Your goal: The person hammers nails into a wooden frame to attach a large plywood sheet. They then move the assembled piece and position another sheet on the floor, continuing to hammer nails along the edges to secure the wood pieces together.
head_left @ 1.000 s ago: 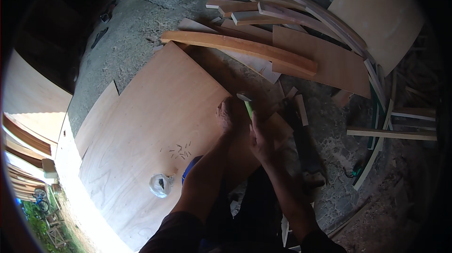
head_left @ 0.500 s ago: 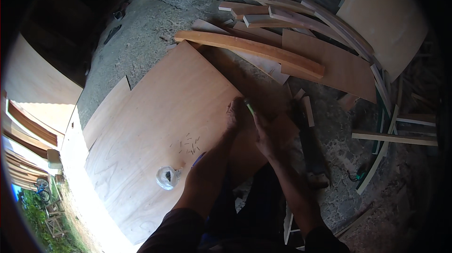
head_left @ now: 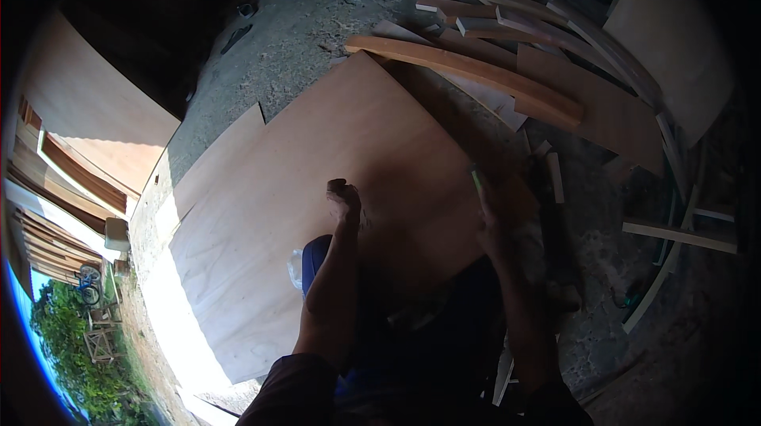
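Plywood sheet (head_left: 261,212) mid-view, running toward 8 o'clock. Thick beam (head_left: 468,69) at 1 o'clock. Left hand (head_left: 344,204) near centre, 8 o'clock side, fingers curled (can't tell if holding anything). Right hand (head_left: 493,224) at 4 o'clock, gripping green handle (head_left: 477,179).

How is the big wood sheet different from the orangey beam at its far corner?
The sheet is broad and looks thin; the beam is narrow and thicker. The sheet is mostly pale tan, while the beam is more orange-brown. The left hand is over the sheet, but no hand is at the beam. Both look like wood, and both are lying down.
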A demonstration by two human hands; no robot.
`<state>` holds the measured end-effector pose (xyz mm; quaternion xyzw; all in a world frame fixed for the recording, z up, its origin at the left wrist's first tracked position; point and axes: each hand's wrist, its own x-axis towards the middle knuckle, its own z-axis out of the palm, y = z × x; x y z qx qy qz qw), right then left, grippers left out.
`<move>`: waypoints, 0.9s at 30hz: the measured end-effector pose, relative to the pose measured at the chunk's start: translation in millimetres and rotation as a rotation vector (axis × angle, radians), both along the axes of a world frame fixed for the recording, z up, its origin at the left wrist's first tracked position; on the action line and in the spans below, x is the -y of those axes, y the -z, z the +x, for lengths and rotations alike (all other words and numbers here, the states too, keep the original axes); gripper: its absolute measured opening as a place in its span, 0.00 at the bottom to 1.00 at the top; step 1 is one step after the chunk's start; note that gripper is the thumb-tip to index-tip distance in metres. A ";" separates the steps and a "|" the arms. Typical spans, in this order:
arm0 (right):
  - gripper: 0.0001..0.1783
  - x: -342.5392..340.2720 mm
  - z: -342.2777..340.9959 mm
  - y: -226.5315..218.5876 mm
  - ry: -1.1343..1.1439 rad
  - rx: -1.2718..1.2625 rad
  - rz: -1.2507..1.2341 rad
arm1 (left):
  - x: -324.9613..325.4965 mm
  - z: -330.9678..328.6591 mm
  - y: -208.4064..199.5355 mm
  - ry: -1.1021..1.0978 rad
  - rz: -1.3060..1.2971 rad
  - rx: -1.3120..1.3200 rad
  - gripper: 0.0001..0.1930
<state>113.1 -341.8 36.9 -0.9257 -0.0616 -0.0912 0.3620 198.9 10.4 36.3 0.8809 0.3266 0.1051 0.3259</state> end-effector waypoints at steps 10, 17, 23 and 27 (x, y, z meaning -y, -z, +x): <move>0.33 -1.0 1.9 -6.8 0.013 -0.058 0.122 | -20.6 -2.1 3.6 0.113 0.026 -0.170 0.15; 0.32 2.0 0.4 7.6 0.105 -0.380 0.029 | -0.3 16.0 19.3 0.306 0.232 -0.173 0.10; 0.33 16.5 -15.0 7.2 0.244 0.145 0.050 | 35.8 5.6 12.8 0.470 -0.014 0.031 0.10; 0.36 39.3 -50.3 -7.0 0.277 -0.060 0.084 | 100.8 -7.8 6.1 0.464 -0.400 0.056 0.10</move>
